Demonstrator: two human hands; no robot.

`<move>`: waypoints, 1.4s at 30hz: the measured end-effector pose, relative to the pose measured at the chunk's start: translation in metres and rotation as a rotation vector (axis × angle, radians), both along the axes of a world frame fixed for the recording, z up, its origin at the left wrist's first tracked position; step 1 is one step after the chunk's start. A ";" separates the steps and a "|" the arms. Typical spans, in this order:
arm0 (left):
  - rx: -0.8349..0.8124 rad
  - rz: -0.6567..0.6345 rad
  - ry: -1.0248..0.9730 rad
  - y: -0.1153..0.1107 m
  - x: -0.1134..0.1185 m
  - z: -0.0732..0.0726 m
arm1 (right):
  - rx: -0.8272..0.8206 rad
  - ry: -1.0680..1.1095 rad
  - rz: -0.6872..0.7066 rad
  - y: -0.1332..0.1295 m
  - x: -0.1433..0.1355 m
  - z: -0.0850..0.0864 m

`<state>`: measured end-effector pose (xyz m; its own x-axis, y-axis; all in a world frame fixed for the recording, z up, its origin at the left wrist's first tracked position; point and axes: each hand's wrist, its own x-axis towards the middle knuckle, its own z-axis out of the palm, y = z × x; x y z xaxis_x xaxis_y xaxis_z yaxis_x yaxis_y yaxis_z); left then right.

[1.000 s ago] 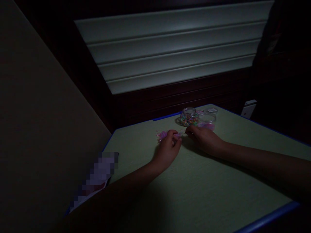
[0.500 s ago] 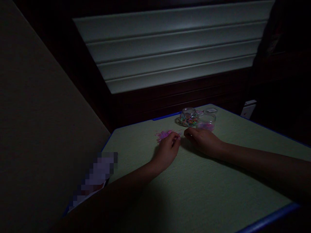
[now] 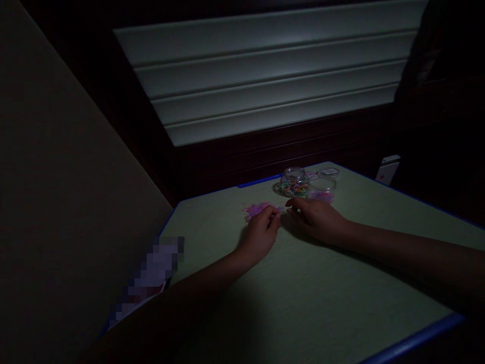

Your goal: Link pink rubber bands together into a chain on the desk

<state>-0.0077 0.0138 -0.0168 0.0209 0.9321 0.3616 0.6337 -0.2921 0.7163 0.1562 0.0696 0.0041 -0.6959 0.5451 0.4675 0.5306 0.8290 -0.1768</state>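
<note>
A loose pile of small pink and purple pieces (image 3: 254, 209) lies on the green table (image 3: 318, 283). My left hand (image 3: 262, 230) is beside the pile, thumb and fingers pinched together on something too small to make out. Just to its right is my right hand (image 3: 316, 217), its thumb and index finger slightly apart and nothing visible between them. Behind the right hand stands a clear jar (image 3: 322, 187) with pink pieces inside. A second clear jar (image 3: 293, 183), holding multicoloured bands, touches or nearly touches it on the left.
A clear lid (image 3: 329, 173) lies behind the jars near the table's far corner. Slatted white panels (image 3: 265, 76) rise beyond the table. A pixelated pale object (image 3: 155, 268) is at the left edge, and a white box (image 3: 388, 171) stands beyond the right edge.
The thumb and index finger of my right hand have parted slightly. My left hand has hardly moved, and the jars and the pile are where they were.
</note>
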 end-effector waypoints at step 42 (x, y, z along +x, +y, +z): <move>-0.008 0.023 -0.044 0.000 0.002 -0.002 | 0.021 -0.009 0.067 0.001 0.001 0.002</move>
<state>-0.0058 0.0142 -0.0187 -0.0165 0.9352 0.3538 0.6080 -0.2715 0.7460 0.1575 0.0704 0.0059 -0.7347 0.4870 0.4722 0.4750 0.8663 -0.1545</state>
